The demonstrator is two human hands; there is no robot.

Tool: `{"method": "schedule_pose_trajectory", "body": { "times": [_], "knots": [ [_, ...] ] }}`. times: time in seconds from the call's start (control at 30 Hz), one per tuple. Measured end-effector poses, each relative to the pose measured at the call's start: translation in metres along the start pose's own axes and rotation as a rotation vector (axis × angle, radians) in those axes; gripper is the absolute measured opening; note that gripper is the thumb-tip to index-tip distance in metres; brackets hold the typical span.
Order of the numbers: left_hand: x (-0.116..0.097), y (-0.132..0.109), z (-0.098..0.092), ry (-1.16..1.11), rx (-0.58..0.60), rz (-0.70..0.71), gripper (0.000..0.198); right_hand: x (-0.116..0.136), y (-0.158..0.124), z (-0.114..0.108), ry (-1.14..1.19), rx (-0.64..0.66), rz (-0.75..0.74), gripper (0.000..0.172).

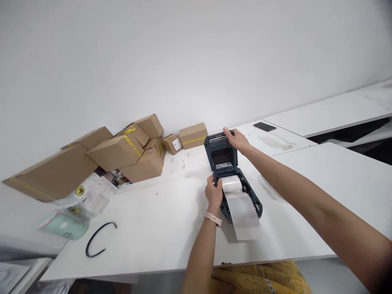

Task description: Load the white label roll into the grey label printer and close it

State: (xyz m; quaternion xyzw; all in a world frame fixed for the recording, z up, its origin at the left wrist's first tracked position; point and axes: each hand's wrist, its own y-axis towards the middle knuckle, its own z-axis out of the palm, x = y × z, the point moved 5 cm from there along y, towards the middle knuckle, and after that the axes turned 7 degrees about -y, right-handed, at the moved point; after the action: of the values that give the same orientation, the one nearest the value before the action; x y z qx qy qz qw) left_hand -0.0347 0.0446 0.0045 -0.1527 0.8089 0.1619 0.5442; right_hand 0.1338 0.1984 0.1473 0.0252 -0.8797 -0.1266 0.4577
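Note:
A dark label printer (221,208) stands on the white table with its lid (221,151) raised. Inside it lies a white label roll (232,184), and a strip of blank labels (244,218) hangs out over the front edge. My right hand (237,140) grips the top edge of the lid, thumb on the near side. My left hand (213,193) is wrapped round the printer's left side, close to the roll, with the thumb over the rim. A pale pink band sits on my left wrist.
Several cardboard boxes (114,151) are piled at the back left against the wall. A black phone (265,126) lies at the back right. On the left are a black headband-like hoop (88,245), a mint-green pouch (65,225) and plastic-wrapped packages (94,194). The table's front edge runs close by me.

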Motion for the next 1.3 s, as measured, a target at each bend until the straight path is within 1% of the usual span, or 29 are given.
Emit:
{"method": "schedule_pose_trajectory", "body": {
  "times": [0.07,0.1,0.13,0.2,0.23,0.27,0.3,0.37,0.4,0.43,0.5,0.53,0.6,0.67,0.8,0.9,1.07,1.3],
  "knots": [
    [0.001,0.0,0.002,0.02,-0.01,0.019,0.045,-0.001,-0.005,-0.003,0.027,0.008,-0.036,0.071],
    [0.003,0.0,0.002,0.027,-0.011,0.026,0.045,-0.003,-0.013,-0.006,0.045,-0.008,-0.06,0.069],
    [0.004,0.0,0.003,0.033,-0.01,0.034,0.045,-0.006,-0.024,-0.011,0.068,-0.057,-0.089,0.067],
    [0.005,0.0,0.003,0.043,-0.01,0.05,0.043,-0.018,-0.054,-0.023,0.111,-0.228,-0.159,0.06],
    [0.005,0.0,0.004,0.048,-0.01,0.06,0.042,-0.025,-0.071,-0.028,0.123,-0.318,-0.212,0.053],
    [0.004,0.0,0.004,0.055,-0.009,0.071,0.041,-0.033,-0.087,-0.028,0.102,-0.34,-0.26,0.046],
    [0.003,-0.001,0.004,0.065,-0.007,0.078,0.039,-0.04,-0.101,-0.021,0.053,-0.258,-0.327,0.04],
    [0.001,-0.002,0.003,0.096,-0.01,0.068,0.039,-0.049,-0.122,0.003,-0.107,0.058,-0.494,0.032],
    [0.0,-0.003,0.003,0.113,-0.013,0.054,0.041,-0.053,-0.13,0.016,-0.206,0.21,-0.568,0.036],
    [-0.001,-0.004,0.002,0.127,-0.017,0.037,0.044,-0.055,-0.135,0.028,-0.314,0.33,-0.628,0.046],
    [-0.004,-0.006,0.001,0.15,-0.017,0.018,0.05,-0.058,-0.138,0.047,-0.553,0.484,-0.695,0.07],
    [-0.005,-0.006,0.001,0.162,-0.013,0.021,0.052,-0.058,-0.136,0.054,-0.658,0.541,-0.707,0.077],
    [-0.008,-0.007,0.001,0.198,-0.001,0.052,0.053,-0.056,-0.132,0.066,-0.799,0.621,-0.704,0.082],
    [-0.01,-0.006,0.002,0.26,0.008,0.087,0.055,-0.053,-0.129,0.075,-0.851,0.667,-0.691,0.078],
    [-0.011,-0.004,0.003,0.347,0.017,0.111,0.057,-0.055,-0.124,0.082,-0.883,0.701,-0.668,0.076],
    [-0.012,-0.005,0.003,0.344,0.018,0.106,0.058,-0.056,-0.122,0.08,-0.882,0.702,-0.67,0.076],
    [-0.01,-0.006,0.004,0.346,0.023,0.088,0.059,-0.051,-0.12,0.072,-0.855,0.665,-0.666,0.075],
    [-0.009,-0.004,0.006,0.329,0.077,0.119,0.061,-0.05,-0.12,0.071,-0.827,0.685,-0.667,0.075]
  ]
}}
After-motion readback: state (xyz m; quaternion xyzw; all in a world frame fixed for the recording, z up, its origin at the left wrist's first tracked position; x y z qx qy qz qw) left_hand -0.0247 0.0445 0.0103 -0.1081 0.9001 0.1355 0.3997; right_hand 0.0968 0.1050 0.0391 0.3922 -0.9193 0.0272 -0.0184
